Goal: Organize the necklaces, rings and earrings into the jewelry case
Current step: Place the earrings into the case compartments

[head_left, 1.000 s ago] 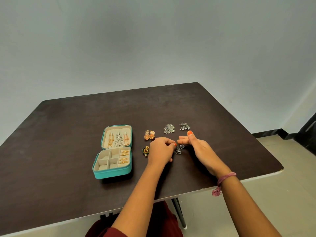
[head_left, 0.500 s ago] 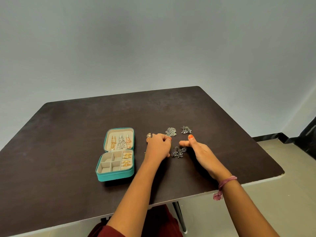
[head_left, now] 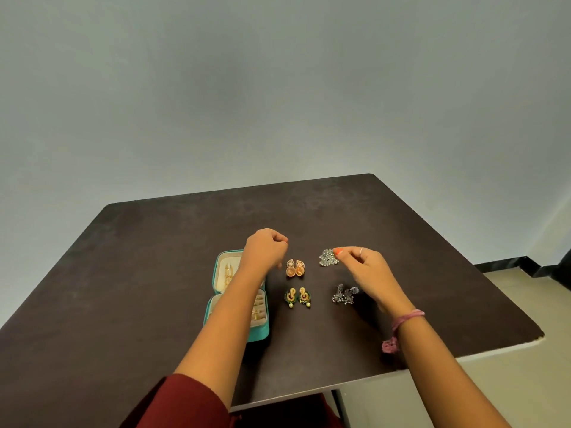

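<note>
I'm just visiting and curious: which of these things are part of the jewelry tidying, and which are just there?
Part of the job:
teal jewelry case, open
rose-gold earrings
green-and-gold earrings
dark silver earrings
silver earrings, at the right hand
left hand, fingers curled

Just there:
dark table
pink wristband

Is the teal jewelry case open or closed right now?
Open. The jewelry case lies with its lid folded back flat on the table, so the cream lining and gold pieces inside show beside the left forearm.
</note>
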